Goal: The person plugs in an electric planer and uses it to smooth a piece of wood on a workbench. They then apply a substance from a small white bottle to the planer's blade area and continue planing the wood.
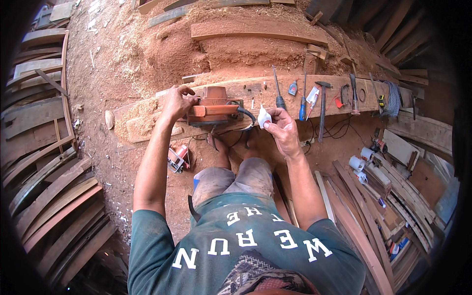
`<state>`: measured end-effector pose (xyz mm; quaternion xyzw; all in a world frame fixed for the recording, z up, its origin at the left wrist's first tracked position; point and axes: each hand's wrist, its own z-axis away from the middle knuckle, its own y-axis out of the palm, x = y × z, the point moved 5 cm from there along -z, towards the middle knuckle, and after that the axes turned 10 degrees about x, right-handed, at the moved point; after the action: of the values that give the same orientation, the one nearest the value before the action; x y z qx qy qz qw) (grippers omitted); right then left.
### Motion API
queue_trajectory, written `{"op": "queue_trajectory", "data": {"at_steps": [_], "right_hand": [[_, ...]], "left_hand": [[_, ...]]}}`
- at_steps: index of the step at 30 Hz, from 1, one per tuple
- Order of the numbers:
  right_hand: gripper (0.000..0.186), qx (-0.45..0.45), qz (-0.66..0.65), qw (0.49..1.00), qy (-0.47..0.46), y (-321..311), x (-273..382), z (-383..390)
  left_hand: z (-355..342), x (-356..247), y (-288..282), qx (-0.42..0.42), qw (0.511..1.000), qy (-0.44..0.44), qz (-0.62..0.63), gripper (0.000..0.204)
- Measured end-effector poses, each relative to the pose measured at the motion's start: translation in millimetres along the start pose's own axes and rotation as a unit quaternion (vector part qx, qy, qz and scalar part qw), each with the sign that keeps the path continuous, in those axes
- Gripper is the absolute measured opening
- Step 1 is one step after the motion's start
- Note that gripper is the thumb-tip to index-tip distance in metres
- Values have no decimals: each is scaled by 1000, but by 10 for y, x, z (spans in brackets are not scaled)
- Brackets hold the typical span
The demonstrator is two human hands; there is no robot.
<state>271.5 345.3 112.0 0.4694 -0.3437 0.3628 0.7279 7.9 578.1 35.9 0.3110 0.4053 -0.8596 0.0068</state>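
An orange power tool (212, 109), which looks like an electric planer, rests on a long wooden plank (265, 88) before me, its dark cord curving from the right end. My left hand (178, 104) is at the tool's left end, fingers curled against it. Between thumb and fingers of my right hand (283, 132) is a small white squeeze bottle (264, 118), its narrow nozzle pointing up and away. The bottle is just right of the tool, near the cord. Close beyond my right hand lie a dark-handled tool with a long thin shaft (277, 87) and a small blue bottle (293, 88).
Along the plank's right part lie a blue-handled screwdriver (303, 101), a hammer (322, 108) and blue rope (392, 100). Another power tool (178, 158) sits on the ground by my feet. Curved boards (54, 196) are stacked left, more planks (359, 216) right. Sawdust covers the ground.
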Motion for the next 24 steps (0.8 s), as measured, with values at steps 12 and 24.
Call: {"op": "queue_trajectory", "data": {"at_steps": [12,24], "right_hand": [[28,-3,5,1000,-2,-112,-51,71],[28,-4,-2,1000,-4,-116,-27,123]], "left_hand": [[-102,48,-46,103,982,-116,105,52],[-99,191,78,90,974,-122,170,23]]}}
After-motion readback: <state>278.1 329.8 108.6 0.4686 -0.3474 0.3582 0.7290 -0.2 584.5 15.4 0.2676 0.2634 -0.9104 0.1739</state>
